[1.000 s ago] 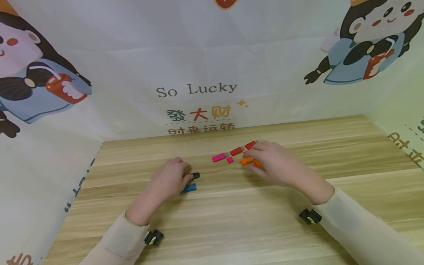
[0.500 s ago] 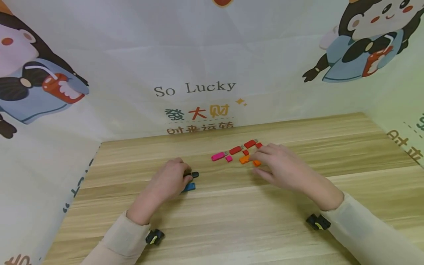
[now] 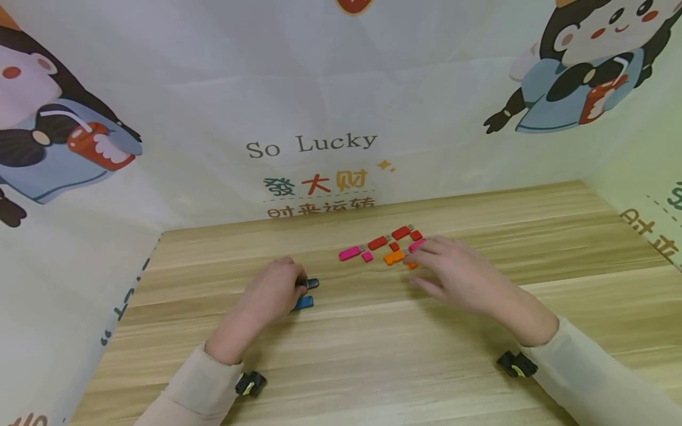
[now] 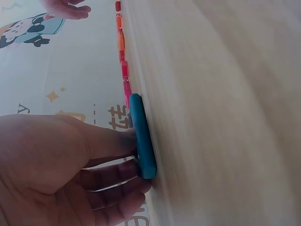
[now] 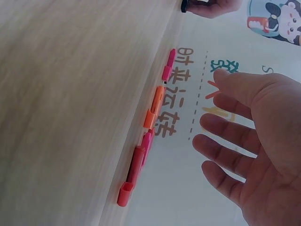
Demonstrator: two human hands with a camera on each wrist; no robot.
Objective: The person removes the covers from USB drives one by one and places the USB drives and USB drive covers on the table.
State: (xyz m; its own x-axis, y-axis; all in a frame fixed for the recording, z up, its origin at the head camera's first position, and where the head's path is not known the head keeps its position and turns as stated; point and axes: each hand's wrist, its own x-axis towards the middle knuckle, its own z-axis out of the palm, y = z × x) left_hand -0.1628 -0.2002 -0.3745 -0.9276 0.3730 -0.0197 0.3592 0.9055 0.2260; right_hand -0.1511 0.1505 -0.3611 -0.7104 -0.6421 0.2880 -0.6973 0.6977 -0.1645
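Observation:
In the head view my left hand [image 3: 274, 290] pinches a black USB stick [image 3: 313, 283] at the table. A blue USB stick [image 3: 304, 302] lies in front of its thumb; in the left wrist view this blue stick [image 4: 142, 136] hides part of the fingertips. My right hand [image 3: 453, 272] hovers with loose fingers beside the coloured sticks, and the right wrist view shows nothing in it. Near its fingertips are an orange USB stick [image 3: 394, 257], an orange cap [image 3: 412, 265] and a partly hidden pink stick [image 3: 417, 245].
Behind them lie a pink USB stick [image 3: 350, 254] with a pink cap [image 3: 367, 256], two red sticks, one nearer [image 3: 378, 242] and one farther [image 3: 401, 232], and red caps, one of them [image 3: 416, 235] at the right. A printed cloth [image 3: 213, 148] stands behind the wooden table [image 3: 373, 367].
My right hand has drawn back slightly toward the right and the near side, uncovering red pieces and part of a pink stick. The left hand keeps its place.

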